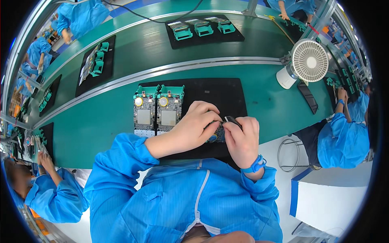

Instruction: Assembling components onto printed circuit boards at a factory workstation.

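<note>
My left hand (196, 123) reaches across the black mat (221, 91), its thumb and fingertips pinched together on something too small to name. Close beside it, my right hand (244, 137), with a blue wrist strap, pinches a small dark flat piece (233, 120). Below both hands lies a circuit board (220, 135), mostly hidden by the fingers. To the left of my left hand, two circuit boards stand side by side, a left board (144, 116) and a right board (168, 117). Each has a green plastic frame at its far end and a round yellow-rimmed part.
A white fan (310, 60) stands at the right, with a phone (308, 97) near its base. Behind a metal rail (178, 66), a belt (137, 44) carries black mats with green-framed boards. Co-workers in blue sit left (56, 194) and right (344, 139).
</note>
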The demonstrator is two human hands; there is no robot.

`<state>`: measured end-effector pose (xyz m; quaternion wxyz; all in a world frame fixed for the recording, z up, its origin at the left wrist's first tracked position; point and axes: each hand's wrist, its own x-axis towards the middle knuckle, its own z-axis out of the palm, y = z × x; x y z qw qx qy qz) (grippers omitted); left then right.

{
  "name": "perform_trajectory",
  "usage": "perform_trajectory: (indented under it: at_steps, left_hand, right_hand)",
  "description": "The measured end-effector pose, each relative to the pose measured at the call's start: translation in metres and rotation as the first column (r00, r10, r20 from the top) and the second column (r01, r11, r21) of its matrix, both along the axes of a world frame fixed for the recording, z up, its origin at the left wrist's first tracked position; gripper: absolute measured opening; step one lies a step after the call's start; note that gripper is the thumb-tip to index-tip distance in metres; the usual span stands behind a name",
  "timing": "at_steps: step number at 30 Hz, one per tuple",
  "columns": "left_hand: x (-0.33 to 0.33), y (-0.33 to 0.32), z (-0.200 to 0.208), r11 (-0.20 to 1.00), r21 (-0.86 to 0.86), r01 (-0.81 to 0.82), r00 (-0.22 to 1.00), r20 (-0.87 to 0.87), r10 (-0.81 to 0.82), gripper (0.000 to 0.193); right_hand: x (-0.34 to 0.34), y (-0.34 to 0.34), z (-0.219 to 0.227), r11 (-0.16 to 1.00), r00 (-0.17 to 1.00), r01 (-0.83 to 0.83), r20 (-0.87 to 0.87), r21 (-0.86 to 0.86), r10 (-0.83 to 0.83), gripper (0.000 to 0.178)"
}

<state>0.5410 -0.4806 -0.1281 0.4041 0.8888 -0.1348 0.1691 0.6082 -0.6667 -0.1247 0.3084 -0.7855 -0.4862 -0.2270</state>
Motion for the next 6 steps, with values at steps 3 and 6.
perform_trajectory:
  at_steps: [3,6]
  left_hand:
    - [0.0000,-0.0043,-0.0027,0.998,0.049,-0.043,0.999,0.012,0.043,0.013]
    - [-0.0008,-0.0054,-0.0034,0.997,0.054,-0.060,0.998,0.037,0.058,0.010]
  right_hand:
    - [-0.0006,0.0000,-0.0024,0.999,0.999,0.027,-0.025,0.020,-0.026,0.029]
    - [-0.0032,0.0013,-0.0052,0.998,0.997,0.044,-0.063,0.043,-0.041,0.030]
